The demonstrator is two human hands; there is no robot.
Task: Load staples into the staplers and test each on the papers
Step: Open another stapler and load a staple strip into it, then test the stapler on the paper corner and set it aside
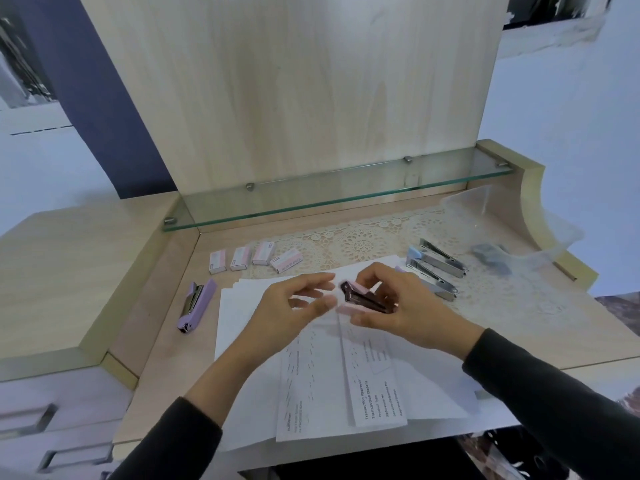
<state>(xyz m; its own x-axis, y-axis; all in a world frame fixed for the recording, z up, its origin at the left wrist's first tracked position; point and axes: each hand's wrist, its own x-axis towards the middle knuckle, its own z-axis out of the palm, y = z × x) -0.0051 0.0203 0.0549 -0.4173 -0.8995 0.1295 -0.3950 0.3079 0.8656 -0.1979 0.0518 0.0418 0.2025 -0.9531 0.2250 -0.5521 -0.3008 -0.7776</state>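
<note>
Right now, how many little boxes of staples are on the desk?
4, in a row behind the papers: the leftmost box, the second box, the third box and the rightmost box, lying askew. The clear tub at right may hide more.

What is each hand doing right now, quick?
Left hand: open, fingers relaxed, nothing visibly held.
Right hand: grips the opened pink stapler.

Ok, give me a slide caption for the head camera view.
Right hand holds an opened pink stapler over the papers; left hand hovers beside it.
</note>
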